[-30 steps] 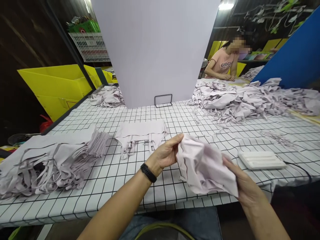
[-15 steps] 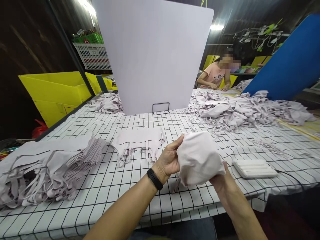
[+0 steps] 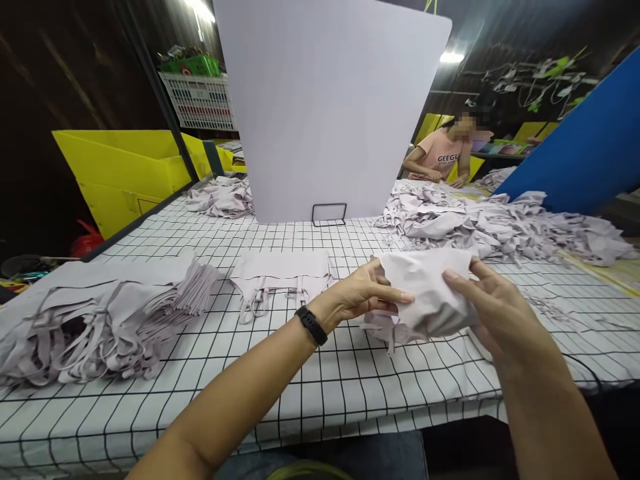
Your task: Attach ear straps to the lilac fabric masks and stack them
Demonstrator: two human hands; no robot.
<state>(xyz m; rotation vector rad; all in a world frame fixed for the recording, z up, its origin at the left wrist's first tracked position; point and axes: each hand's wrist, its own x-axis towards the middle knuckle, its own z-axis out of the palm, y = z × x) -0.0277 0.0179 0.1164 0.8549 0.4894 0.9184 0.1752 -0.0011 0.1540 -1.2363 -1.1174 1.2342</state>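
Note:
A pale pinkish-white camisole (image 3: pixel 425 277) is bunched between both my hands, above the checked tablecloth (image 3: pixel 320 380). My left hand (image 3: pixel 367 290) pinches its left side, with the index finger lying across the cloth. At the right edge my right hand (image 3: pixel 493 300) grips it, thumb on top; the fingers underneath are partly hidden. Loose fabric and a thin strap hang below the left side. Another camisole (image 3: pixel 280 265) lies flat on the table, straps toward me. Further left is a thick stack of folded camisoles (image 3: pixel 130 277) with straps dangling forward.
A large heap of the same garments (image 3: pixel 460 213) lies at the back right, a smaller one (image 3: pixel 223 197) at the back left. A tall pale panel (image 3: pixel 330 107) and a wire stand (image 3: pixel 329 215) are between them. A person (image 3: pixel 445 150) works behind the heap.
The camisole has been turned and bunched smoother, and lifted slightly up and right. My right hand has moved from beneath it to its right edge, with the thumb on top.

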